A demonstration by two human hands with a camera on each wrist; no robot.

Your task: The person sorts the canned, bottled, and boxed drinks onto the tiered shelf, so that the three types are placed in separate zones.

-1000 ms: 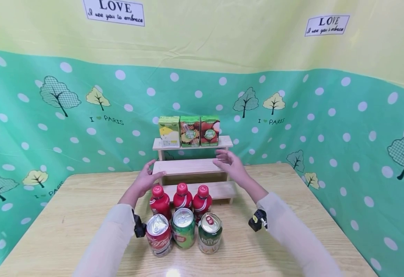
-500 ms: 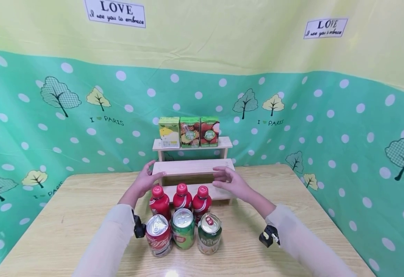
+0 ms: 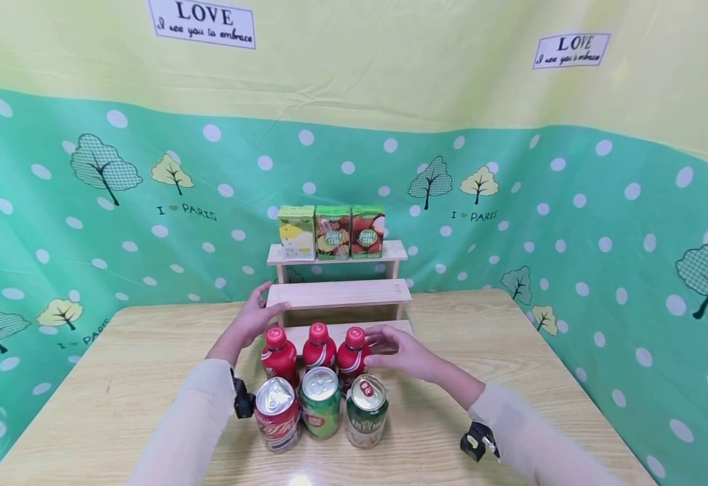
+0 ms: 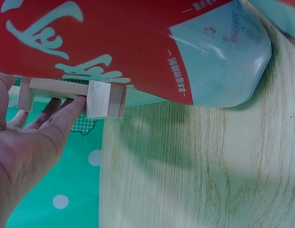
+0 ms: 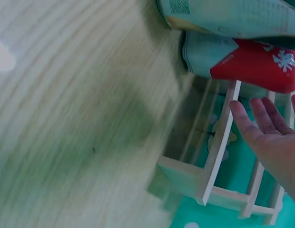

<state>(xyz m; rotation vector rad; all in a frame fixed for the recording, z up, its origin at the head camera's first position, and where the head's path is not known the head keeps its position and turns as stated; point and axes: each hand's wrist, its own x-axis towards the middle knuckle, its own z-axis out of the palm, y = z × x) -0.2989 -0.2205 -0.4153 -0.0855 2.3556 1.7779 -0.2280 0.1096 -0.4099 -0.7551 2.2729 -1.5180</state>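
- Cartons (image 3: 332, 236), three in a row, stand upright on the top tier of the wooden rack (image 3: 338, 293), which sits toward the table's (image 3: 147, 378) far edge; that tier looks done.
- Three red bottles (image 3: 319, 352) stand before the bottom tier; on their near-edge side are a red can (image 3: 279, 420), a light green can (image 3: 322, 410) and a dark green can (image 3: 366, 420). Shelving these six seems left, so the work looks about a third along.
- Right hand (image 3: 403, 354): half open, fingers parted, just beside the rightmost bottle; it shows no grip, and contact cannot be told.
- Left hand (image 3: 252, 322): thumb and fairly straight fingers spread at the middle tier's left end, touching wood; how firmly, I cannot tell.
- Cartons are square-edged and printed; bottles round-shouldered with screw caps; cans metal, ring-pulled; rack smooth pale planks; tabletop streaky-grained.
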